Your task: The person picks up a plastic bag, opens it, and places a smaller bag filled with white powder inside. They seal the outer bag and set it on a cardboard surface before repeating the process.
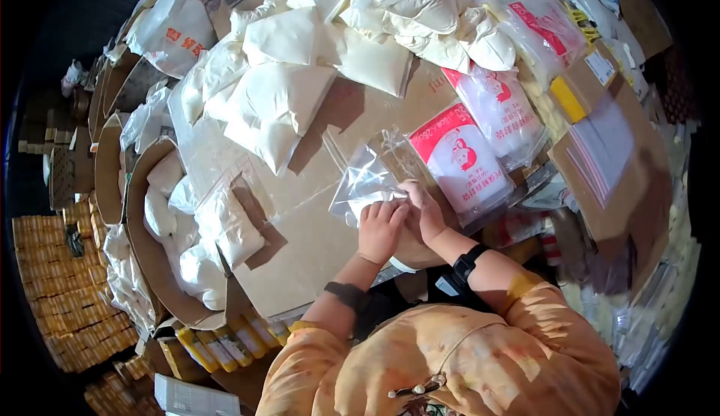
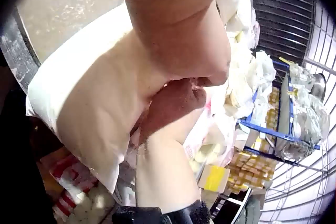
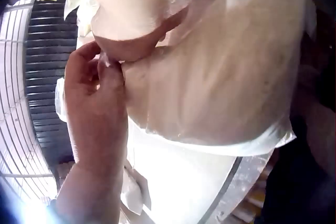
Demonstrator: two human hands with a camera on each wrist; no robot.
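Note:
Both hands meet at the mouth of a clear plastic bag of white powder [image 2: 89,85], near the table's front edge. In the head view its clear top [image 1: 364,180] stands out beyond the fingers. My left hand [image 1: 381,228] pinches the bag's upper part, its fingers bent over the plastic. Right beside it, my right hand [image 1: 424,212] grips the same edge, thumb and fingers close to the left fingertips. The full, bulging body of the bag [image 3: 215,87] hangs on the person's side of the hands, in shadow. The hands hide part of the bag's mouth.
Filled powder bags [image 1: 277,78] are heaped at the table's back. Red-and-white printed packs [image 1: 461,157] lie right of the hands. On the left, a cardboard box [image 1: 139,266] holds more white bags, and another filled bag [image 1: 232,225] lies beside it. A cardboard carton [image 1: 615,183] stands at right.

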